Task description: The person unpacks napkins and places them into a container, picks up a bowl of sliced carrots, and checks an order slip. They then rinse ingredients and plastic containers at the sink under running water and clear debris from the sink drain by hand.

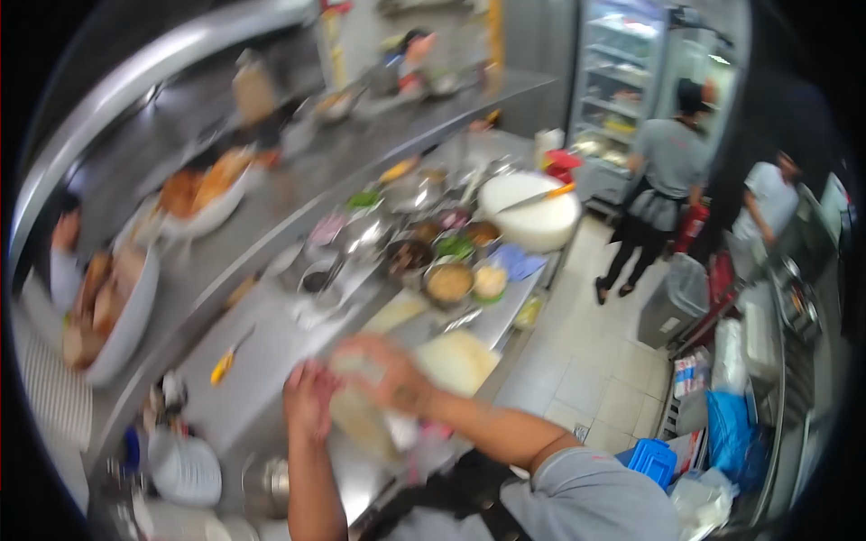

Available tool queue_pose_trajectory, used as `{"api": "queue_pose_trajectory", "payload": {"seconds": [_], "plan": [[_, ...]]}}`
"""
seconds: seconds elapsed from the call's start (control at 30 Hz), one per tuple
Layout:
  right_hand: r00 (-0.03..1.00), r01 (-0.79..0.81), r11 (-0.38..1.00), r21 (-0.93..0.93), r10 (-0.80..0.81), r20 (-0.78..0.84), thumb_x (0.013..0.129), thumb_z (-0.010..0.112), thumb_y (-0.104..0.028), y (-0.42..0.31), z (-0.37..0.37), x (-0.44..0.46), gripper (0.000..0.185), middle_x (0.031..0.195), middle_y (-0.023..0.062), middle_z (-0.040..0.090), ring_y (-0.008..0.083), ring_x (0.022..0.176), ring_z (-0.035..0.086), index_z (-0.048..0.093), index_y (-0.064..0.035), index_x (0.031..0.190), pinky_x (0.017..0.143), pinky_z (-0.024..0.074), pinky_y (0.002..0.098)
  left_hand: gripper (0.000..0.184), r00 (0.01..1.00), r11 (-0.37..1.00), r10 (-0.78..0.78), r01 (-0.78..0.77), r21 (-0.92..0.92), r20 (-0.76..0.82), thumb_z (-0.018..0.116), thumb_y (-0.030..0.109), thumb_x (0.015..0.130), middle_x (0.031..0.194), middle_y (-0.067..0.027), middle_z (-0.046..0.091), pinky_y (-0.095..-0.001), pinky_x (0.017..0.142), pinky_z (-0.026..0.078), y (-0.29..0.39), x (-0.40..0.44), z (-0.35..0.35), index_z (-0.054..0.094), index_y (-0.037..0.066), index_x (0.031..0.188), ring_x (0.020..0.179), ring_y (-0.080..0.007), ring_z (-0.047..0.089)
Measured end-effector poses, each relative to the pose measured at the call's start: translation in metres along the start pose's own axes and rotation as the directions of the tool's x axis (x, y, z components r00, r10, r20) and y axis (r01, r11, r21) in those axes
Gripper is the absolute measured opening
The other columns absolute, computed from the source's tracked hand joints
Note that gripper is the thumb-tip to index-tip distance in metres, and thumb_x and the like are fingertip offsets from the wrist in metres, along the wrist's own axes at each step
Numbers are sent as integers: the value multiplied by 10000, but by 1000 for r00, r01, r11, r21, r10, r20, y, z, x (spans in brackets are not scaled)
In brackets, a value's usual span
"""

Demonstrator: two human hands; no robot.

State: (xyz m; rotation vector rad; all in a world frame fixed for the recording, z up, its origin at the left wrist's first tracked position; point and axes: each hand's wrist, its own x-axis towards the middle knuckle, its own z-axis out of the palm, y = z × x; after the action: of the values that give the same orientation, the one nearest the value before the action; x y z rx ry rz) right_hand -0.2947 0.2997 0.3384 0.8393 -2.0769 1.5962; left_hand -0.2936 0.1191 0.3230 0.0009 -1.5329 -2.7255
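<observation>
Pale item (pixel 357 365), blurred, kind unreadable: lies at the right grip (pixel 383 371), a bare hand with bent fingers, above the steel desk (pixel 266 374). Whether that grip is clamped on it: cannot tell. Left grip (pixel 309 397), also bare, is raised just beside the right; finger closure lost to motion blur, so cannot tell. Contact between the two: unclear.

Below and beyond the hands: pale board (pixel 457 361) on the desk, near its edge. A pink item (pixel 439 430), partly hidden, shows under the right forearm. To image left, well apart from the hands, a yellow-handled knife (pixel 222 367) lies flat.

Farther along: bowl of beige food (pixel 449 283), bowl of green food (pixel 455 245) behind it, blue cloth (pixel 520 261) beside them. Large white tub (pixel 516 233) next; an orange-handled knife (pixel 548 194) lies across its top.

Shelf over desk: white dish (pixel 209 219) of orange-brown food.

Background: one person (pixel 672 153) stands near a glass-door fridge (pixel 615 90); another person (pixel 767 198) farther right.
</observation>
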Motion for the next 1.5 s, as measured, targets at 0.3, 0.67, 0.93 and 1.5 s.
{"api": "queue_pose_trajectory", "payload": {"seconds": [0.3,0.67,0.93,1.5], "plan": [[813,-529,802,-279,573,106,802,714,-345,71,-15,-116,495,1110,188,547,311,985,548,586,5,1127,903,430,384,779,916,594,-373,115,796,146,854,334,665,1230,-81,490,-337,822,451,-50,-96,-19,449,88,1283,1133,-202,487],[636,-753,487,442,713,297,820,737,-115,78,-19,-70,285,776,21,650,59,643,579,603,10,1039,570,459,205,706,964,575,-25,-201,793,263,821,201,667,1175,-167,511,-352,902,444,-73,-77,5,471,1,1246,1047,-264,543],[717,-625,714,315,365,594,714,604,89,17,-22,-29,509,815,-13,556,59,691,518,565,4,1214,630,445,220,670,980,820,-44,-76,568,196,792,77,725,1189,-95,547,-358,943,416,-85,-49,-30,414,67,1279,1094,-197,544],[861,-468,861,-199,495,116,893,629,-287,60,-6,-4,279,819,130,595,260,736,574,613,-15,831,655,442,334,57,968,947,181,-125,296,-173,536,-36,878,807,-30,608,-211,603,429,-105,-30,-29,558,16,888,644,-65,540]]}}
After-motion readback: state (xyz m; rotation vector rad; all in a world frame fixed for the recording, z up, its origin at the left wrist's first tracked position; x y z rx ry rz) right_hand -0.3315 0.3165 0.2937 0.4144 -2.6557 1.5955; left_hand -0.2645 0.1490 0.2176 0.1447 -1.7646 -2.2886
